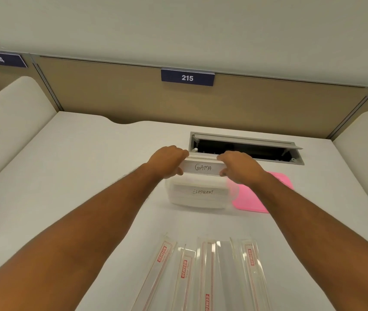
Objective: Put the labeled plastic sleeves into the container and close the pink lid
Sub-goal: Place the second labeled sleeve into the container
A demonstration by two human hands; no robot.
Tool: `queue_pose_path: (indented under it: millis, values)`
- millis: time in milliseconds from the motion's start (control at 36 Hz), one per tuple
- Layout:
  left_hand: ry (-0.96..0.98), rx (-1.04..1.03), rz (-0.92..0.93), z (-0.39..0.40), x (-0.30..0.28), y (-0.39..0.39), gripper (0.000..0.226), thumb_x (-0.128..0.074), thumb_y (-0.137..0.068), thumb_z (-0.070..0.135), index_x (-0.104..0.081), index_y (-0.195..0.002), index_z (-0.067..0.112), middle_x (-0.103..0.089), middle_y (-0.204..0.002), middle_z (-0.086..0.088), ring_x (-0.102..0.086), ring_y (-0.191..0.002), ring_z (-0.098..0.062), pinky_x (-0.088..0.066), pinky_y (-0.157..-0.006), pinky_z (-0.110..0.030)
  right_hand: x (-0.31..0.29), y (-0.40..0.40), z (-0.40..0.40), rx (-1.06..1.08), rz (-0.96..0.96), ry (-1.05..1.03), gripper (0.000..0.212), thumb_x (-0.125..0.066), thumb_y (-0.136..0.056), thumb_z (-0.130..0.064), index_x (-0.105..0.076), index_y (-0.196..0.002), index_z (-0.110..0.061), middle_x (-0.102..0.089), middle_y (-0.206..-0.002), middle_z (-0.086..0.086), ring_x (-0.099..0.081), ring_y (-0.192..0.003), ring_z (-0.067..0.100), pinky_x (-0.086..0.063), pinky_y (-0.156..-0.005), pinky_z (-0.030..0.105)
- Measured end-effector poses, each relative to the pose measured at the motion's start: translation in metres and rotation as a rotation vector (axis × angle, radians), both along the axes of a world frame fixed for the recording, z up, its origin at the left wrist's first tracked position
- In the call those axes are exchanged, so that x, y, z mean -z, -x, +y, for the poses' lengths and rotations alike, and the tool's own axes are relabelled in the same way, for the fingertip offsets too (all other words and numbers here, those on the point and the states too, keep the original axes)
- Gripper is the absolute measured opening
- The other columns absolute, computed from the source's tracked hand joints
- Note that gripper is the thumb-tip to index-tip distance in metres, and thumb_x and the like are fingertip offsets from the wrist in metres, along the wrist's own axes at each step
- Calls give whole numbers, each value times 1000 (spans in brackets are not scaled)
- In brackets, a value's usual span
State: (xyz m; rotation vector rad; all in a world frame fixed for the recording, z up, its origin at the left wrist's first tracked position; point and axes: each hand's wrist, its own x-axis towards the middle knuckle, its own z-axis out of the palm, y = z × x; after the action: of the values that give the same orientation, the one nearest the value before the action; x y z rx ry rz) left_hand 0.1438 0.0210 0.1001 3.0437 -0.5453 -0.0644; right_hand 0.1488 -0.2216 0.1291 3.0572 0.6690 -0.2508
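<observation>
- Nearest the camera, clear plastic sleeves (203,274) with red print lie fanned on the white desk (89,158), well apart from both hands.
- Left hand (167,160): fingers curled, gripping the left end of the sleeve labeled "GAMA" (202,168).
- Right hand (238,164): fingers curled, gripping the right end of the same sleeve.
- The "GAMA" sleeve spans level between the hands, directly above the far rim of the translucent container (196,194).
- A sleeve labeled "ELEPHANT" (202,191) already lies inside the container.
- The pink lid (252,198) lies flat just right of the container, partly covered by the right forearm.
- An open cable hatch (245,147) sits in the desk behind the hands.
</observation>
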Motion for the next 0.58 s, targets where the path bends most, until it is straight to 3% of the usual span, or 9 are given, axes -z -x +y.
queue_pose_path:
  millis: [194, 333, 583]
  values:
    - [-67, -16, 52, -7, 12, -14, 44, -80, -80, 25, -59, -114, 8, -64, -105, -9, -61, -95, -30, -52, -77, -41, 20, -18, 3, -25, -5, 28, 31, -71, -91, -23, -62, -117, -9, -52, -114, 7, -63, -89, 35, -52, -74, 43]
    - [-154, 25, 57, -14, 16, -20, 30, -81, -78, 18, -60, -96, 8, -62, -102, -9, -62, -83, -32, -41, -63, -35, 36, -28, 2, -41, 5, 60, 28, -71, -91, -24, -64, -113, -9, -53, -111, 8, -63, -92, 34, -52, -74, 41]
    - [-288, 48, 116, -24, 31, -32, 19, -82, -74, 14, -64, -78, 11, -69, -89, -6, -65, -78, -27, -38, -59, -32, 62, -42, 3, -51, 0, 145, 26, -71, -90, -27, -66, -109, -9, -64, -108, 10, -64, -97, 31, -49, -77, 37]
